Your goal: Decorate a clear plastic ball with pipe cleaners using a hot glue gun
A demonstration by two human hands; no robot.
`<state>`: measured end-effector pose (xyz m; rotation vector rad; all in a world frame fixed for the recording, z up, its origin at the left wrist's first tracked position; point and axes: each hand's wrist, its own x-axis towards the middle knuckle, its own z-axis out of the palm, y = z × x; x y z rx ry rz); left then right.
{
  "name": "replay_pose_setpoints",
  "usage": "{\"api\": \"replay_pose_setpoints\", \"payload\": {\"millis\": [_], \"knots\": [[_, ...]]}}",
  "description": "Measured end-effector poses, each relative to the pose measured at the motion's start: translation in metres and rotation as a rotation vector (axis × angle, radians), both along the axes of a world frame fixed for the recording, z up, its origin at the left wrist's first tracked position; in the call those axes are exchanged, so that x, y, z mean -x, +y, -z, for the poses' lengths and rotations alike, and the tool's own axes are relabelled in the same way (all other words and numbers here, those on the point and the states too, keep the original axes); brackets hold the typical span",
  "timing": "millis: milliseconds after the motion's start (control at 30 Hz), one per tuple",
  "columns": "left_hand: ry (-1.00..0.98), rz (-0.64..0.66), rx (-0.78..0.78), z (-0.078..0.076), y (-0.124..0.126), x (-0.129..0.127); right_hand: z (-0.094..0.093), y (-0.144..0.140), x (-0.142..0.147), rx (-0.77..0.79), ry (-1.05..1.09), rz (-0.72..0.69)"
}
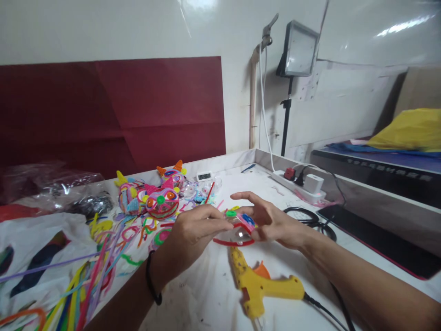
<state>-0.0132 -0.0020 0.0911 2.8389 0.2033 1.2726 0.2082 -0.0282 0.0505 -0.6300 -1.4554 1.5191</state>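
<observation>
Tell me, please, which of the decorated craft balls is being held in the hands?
The clear ball with the red rim, held between left hand and right hand; the finished faces lie on the table behind.

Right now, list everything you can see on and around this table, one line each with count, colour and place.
clear dome piece: one, transparent with red rim and green, pink, blue bits, held between both hands
glue gun: one, yellow with orange trigger, lying on table below the hands
pipe cleaners: many, mixed colours, left on table
finished figures: about three, pink and multicoloured, behind the hands
power strip: one, white, right rear
lamp panel: one, dark stand, by wall
red sheet: one, dark red, on wall
yellow bag: one, far right
left hand: one, black wrist band, gripping dome
right hand: one, fingers on dome
</observation>
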Motion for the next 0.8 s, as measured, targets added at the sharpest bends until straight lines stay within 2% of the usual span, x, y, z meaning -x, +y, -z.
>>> {"api": "replay_pose_setpoints", "payload": {"millis": [433, 800], "knots": [[0.022, -0.003, 0.015, -0.0004, -0.0017, -0.0003, 0.0008, 0.0001, -0.0004, 0.005, 0.008, -0.027], [0.059, 0.067, 0.054, 0.0008, 0.0007, 0.0029, 0.0005, 0.0000, 0.0009, 0.027, 0.013, -0.049]]}}
